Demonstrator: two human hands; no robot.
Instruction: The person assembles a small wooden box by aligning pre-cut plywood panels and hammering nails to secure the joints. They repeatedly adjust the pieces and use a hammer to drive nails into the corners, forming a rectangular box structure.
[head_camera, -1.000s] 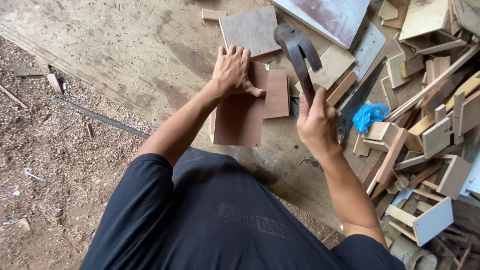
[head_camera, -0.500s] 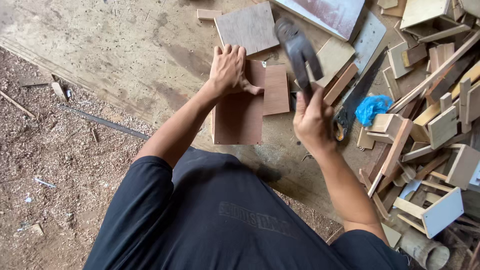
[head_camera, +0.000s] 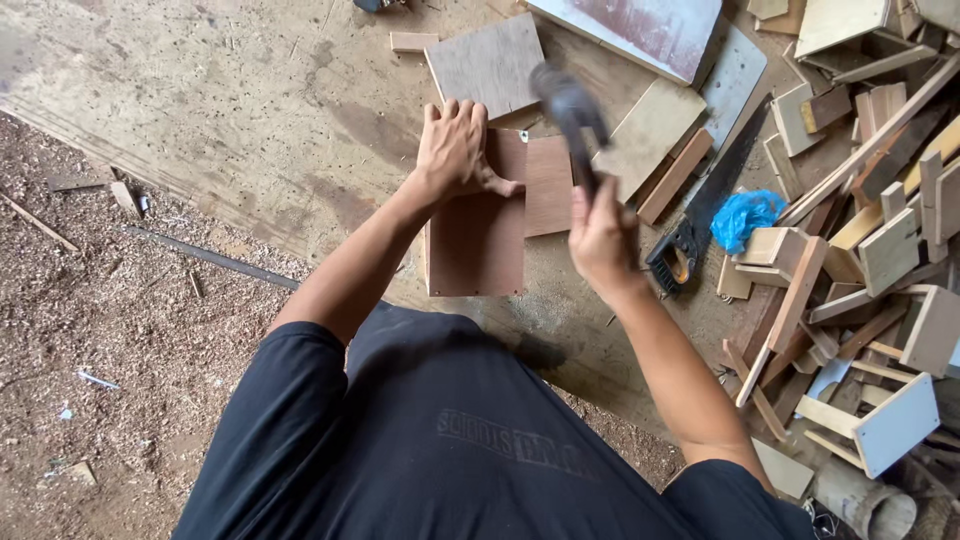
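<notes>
floor (head_camera: 230, 110): big worn plywood sheet across upper half of frame, stained; sawdust and chips on ground at left
person: seen from above, dark shirt fills bottom centre, both bare arms reach up into frame
scrap pile (head_camera: 860, 250): right side of frame, many pale wood offcuts and strips heaped loosely
painted panel (head_camera: 640, 25): top centre-right, reddish face with pale edge, lying flat
grey board (head_camera: 488, 65): top centre, flat, just above the left hand
brown board (head_camera: 478, 245): centre of frame, flat on the floor, reddish brown, upright rectangle; smaller brown piece (head_camera: 549, 185) touching its upper right edge
hand saw (head_camera: 700, 215): right of centre, lying diagonally, dark handle at lower end, near the right hand
blue bag (head_camera: 745, 215): crumpled plastic, right of the saw, at edge of scrap pile
left hand (head_camera: 455, 150): palm down on upper part of brown board, fingers spread apart and flat, thumb pointing right toward smaller piece
right hand (head_camera: 600, 235): right of the brown board, fingers clamped around hammer handle
hammer (head_camera: 568, 105): raised, blurred, dark head up at top centre above the smaller brown piece
</notes>
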